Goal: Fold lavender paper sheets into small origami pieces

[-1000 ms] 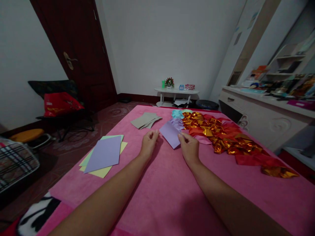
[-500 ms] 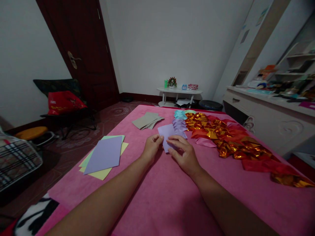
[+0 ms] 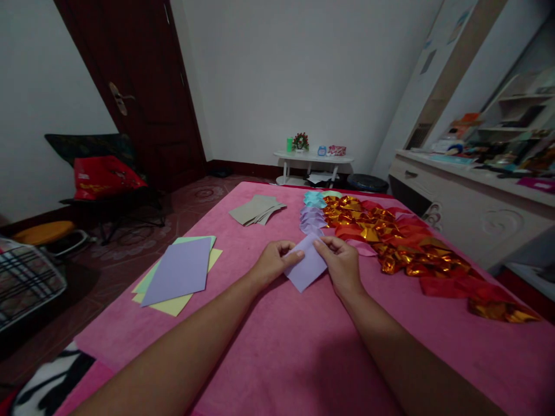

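Note:
Both of my hands grip one small lilac paper sheet over the pink cloth. My left hand pinches its left edge. My right hand pinches its upper right corner. Just beyond the sheet lies a row of folded lilac pieces and pale blue pieces.
A stack of lilac, green and yellow sheets lies at the left. Grey cards sit further back. Red and gold foil shapes stretch along the right. A white dresser, a small round table and a dark chair surround the surface.
The lilac sheet has come nearer to me and turned; my right hand shifted from lying across it to pinching its corner, and my left hand took its left edge.

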Demonstrator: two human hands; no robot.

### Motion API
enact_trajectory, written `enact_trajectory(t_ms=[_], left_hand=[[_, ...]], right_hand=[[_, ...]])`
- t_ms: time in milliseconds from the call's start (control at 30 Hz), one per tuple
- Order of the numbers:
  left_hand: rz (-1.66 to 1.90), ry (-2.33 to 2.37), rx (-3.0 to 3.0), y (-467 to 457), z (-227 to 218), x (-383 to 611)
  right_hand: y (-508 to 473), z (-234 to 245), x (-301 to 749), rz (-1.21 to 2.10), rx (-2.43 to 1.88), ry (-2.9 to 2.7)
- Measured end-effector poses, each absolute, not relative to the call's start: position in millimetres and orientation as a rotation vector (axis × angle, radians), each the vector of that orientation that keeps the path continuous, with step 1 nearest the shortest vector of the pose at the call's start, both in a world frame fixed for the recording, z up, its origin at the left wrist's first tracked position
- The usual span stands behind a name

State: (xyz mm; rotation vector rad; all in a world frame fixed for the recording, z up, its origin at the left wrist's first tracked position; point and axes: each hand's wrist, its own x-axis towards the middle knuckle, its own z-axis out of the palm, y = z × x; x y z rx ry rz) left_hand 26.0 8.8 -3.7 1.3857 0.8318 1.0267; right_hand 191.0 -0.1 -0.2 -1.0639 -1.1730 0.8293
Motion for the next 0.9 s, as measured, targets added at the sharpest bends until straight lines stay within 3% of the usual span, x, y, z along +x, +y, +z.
enact_trajectory(t_ms=[167, 633, 900], left_hand=[[1.219, 1.005, 1.451, 11, -6, 23], [1.291, 1.227, 1.541, 19, -15, 21], [1.510, 1.168, 1.229, 19, -6, 15]], right_hand=[[-2, 2, 192, 0.812, -1.071, -1.102], [2, -10, 199, 0.682, -1.192, -1.330], [13, -18, 206, 0.823, -1.090, -0.963]])
